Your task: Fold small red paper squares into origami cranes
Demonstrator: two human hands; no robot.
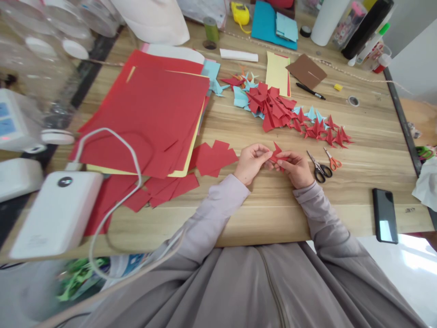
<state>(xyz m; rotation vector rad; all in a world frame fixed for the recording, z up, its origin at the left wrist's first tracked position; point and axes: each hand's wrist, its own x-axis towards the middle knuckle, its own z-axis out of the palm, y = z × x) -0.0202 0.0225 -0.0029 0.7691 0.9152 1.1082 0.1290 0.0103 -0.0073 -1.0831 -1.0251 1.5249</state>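
Note:
A small folded red paper (276, 151), one point sticking up, is pinched between both hands above the table front. My left hand (253, 160) grips its left side with thumb and fingers. My right hand (296, 167) pinches the right side; the fingers partly hide the paper. Beyond the hands lies a heap of red folded papers (269, 104). To its right stand several small red origami cranes (317, 129), with light blue cranes (312, 113) behind. Loose red paper squares (216, 157) lie left of my left hand.
Black-handled scissors (320, 169) and orange-handled scissors (332, 160) lie right of my right hand. A phone (385, 215) rests by the front edge. Large red sheets (150, 114) are stacked at left, with a white power bank (58, 212) and its cable in front.

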